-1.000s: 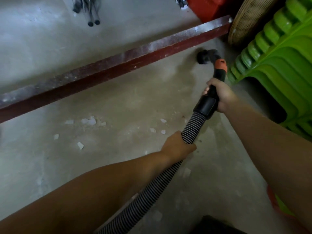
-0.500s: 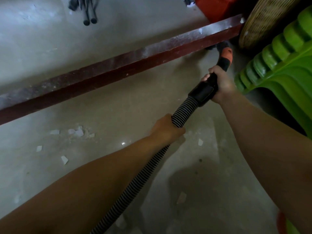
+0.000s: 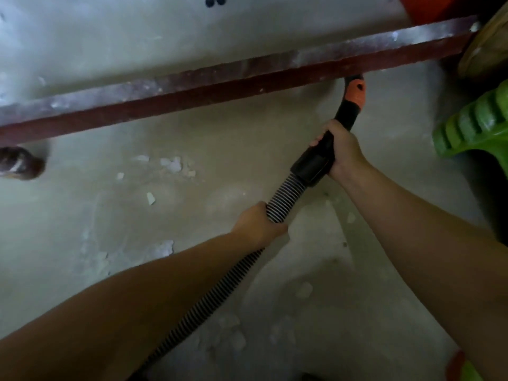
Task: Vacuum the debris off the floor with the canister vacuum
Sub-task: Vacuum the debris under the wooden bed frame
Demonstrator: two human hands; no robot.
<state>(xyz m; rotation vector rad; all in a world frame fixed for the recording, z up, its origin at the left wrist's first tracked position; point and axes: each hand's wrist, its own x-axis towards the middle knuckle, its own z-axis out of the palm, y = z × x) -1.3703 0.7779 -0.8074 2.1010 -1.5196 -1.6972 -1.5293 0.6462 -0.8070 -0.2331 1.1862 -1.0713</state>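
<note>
A ribbed black vacuum hose [image 3: 283, 200] runs from the bottom of the view up to a black handle with an orange collar [image 3: 355, 92]. My left hand [image 3: 258, 224] grips the ribbed hose. Higher up, my right hand [image 3: 342, 151] grips the black handle. The nozzle end disappears under a dark red beam [image 3: 220, 78], so its tip is hidden. White debris chips [image 3: 174, 165] lie on the grey concrete floor left of the hose, with more pale flakes [image 3: 303, 290] nearer me. The canister itself is out of view.
The red beam crosses the floor from left to upper right. Stacked green plastic stools [image 3: 475, 125] stand at the right, a woven basket [image 3: 486, 48] and a red object [image 3: 439, 6] behind them. A dark rounded object [image 3: 16, 163] sits at the left edge.
The hose and both hands have pushed forward toward the beam. The nozzle head, visible on the floor a second ago, now sits under the beam. Chips near the hose are gone.
</note>
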